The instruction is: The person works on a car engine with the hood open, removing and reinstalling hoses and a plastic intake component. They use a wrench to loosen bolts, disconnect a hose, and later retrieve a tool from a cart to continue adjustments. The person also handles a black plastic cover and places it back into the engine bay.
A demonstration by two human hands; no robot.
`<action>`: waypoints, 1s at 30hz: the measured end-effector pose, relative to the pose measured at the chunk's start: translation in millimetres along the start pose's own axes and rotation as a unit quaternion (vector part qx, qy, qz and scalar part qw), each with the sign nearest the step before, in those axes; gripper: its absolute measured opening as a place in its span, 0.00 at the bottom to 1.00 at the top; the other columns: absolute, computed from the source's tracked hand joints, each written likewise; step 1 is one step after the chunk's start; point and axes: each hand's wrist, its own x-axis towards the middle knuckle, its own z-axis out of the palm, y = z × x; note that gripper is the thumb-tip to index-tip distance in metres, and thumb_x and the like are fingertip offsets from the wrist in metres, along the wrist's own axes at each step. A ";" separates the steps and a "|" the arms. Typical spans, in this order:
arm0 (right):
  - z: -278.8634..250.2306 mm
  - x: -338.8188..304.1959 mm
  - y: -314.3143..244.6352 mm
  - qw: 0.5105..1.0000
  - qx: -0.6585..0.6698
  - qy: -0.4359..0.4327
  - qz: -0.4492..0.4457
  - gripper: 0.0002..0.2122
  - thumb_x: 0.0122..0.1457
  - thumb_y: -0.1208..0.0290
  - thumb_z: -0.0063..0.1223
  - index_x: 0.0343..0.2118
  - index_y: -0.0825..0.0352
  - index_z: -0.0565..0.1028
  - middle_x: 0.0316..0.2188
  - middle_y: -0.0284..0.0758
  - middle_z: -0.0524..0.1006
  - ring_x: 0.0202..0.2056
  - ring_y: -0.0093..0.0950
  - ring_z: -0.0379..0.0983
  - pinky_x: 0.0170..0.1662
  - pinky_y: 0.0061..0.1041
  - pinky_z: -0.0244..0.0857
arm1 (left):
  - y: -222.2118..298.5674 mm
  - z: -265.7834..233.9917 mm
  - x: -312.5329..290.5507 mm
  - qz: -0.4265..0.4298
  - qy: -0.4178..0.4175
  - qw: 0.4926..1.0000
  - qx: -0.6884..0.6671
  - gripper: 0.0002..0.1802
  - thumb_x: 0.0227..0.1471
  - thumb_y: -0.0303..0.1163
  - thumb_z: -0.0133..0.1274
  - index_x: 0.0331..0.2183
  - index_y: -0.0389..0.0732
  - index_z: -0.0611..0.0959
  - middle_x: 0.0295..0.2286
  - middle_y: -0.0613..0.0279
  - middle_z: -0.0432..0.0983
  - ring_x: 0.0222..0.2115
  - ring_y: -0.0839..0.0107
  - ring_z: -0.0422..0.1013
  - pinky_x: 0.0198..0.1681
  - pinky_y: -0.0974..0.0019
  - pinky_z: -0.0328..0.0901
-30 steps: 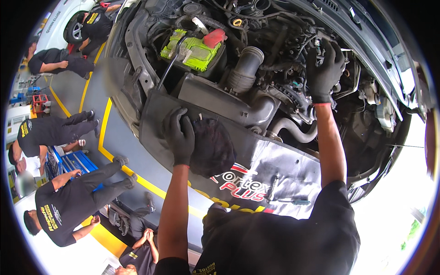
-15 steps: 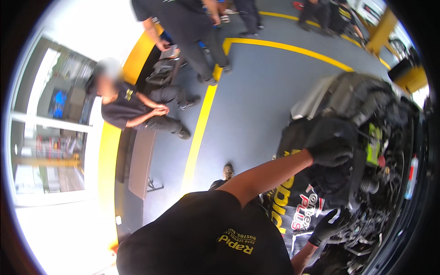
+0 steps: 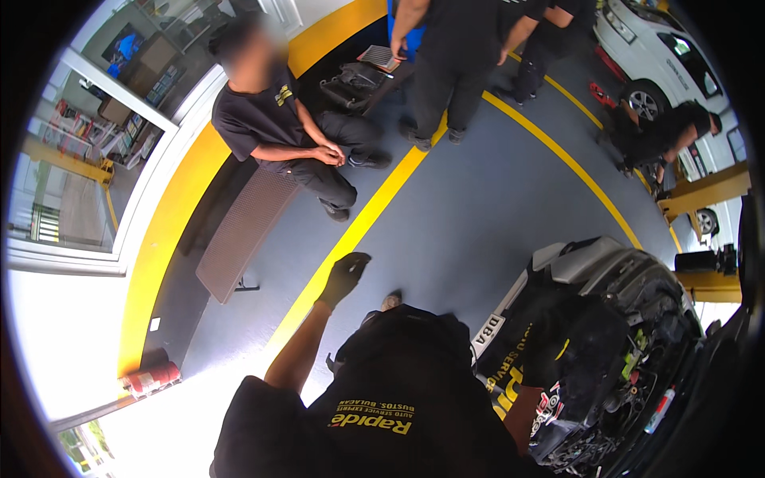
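My left hand (image 3: 344, 280), in a dark work glove, is held out over the grey floor, well away from the car. Its fingers are loosely bent and apart, and nothing shows in them. My right hand (image 3: 543, 360), also dark-gloved, is over the black fender cover (image 3: 510, 374) with yellow lettering, at the front of a car. Against the dark cover its fingers cannot be made out. Beyond the cover lies the open engine bay (image 3: 613, 398), with a bright green part (image 3: 635, 355) among hoses and metal pieces.
A red-and-white bottle (image 3: 660, 410) lies along the bay's far side. At left a person (image 3: 271, 127) sits on a brown bench (image 3: 247, 227). Another person (image 3: 454, 64) stands ahead; someone (image 3: 669, 135) bends near a white car (image 3: 665, 64). A red cylinder (image 3: 151, 378) is at lower left.
My left hand has swung from above the engine bay out to the left over the floor. My right hand has shifted forward along the cover. The view has turned leftward.
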 end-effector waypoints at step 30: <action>277.0 462.7 -18.7 0.958 0.044 -0.280 -0.046 0.09 0.63 0.73 0.61 0.46 0.65 0.81 0.46 0.42 0.81 0.50 0.46 0.77 0.55 0.44 0.70 | -75.8 19.1 532.1 -0.188 0.160 0.926 -0.286 0.26 0.65 0.34 0.63 0.60 0.37 0.76 0.48 0.56 0.77 0.40 0.70 0.76 0.41 0.67 0.70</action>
